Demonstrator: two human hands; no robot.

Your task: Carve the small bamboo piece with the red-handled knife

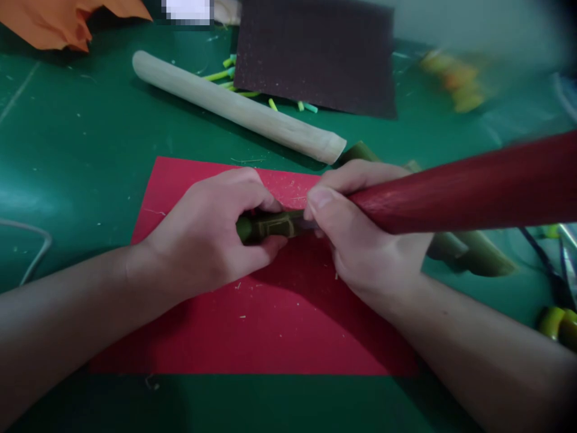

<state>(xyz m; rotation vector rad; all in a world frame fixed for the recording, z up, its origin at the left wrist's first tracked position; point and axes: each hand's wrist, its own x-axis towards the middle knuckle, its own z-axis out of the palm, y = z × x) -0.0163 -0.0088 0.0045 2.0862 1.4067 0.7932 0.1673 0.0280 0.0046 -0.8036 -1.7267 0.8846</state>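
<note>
My left hand (211, 222) is closed around a short green bamboo piece (273, 226), its thumb and fingers pressed along both sides. Lines are cut into the bamboo's surface, forming a frame-like outline. My right hand (360, 222) grips a carving knife (469, 186) low down, close to its tip. The knife's thick red handle slants up to the right, past my wrist and out of view. Its narrow metal end (309, 223) meets the right end of the bamboo, partly covered by my fingers. Below both hands lies a red sheet (252, 337) sprinkled with pale shavings.
A pale peeled bamboo length (238, 108) lies beyond the sheet. Behind it, a dark brown sheet (315, 57) partly covers yellow-green sticks. Green bamboo pieces (482, 255) lie right of my right hand, and a yellow-and-black handled tool (559, 325) at the right edge. Crumpled orange paper (67, 24) is far left.
</note>
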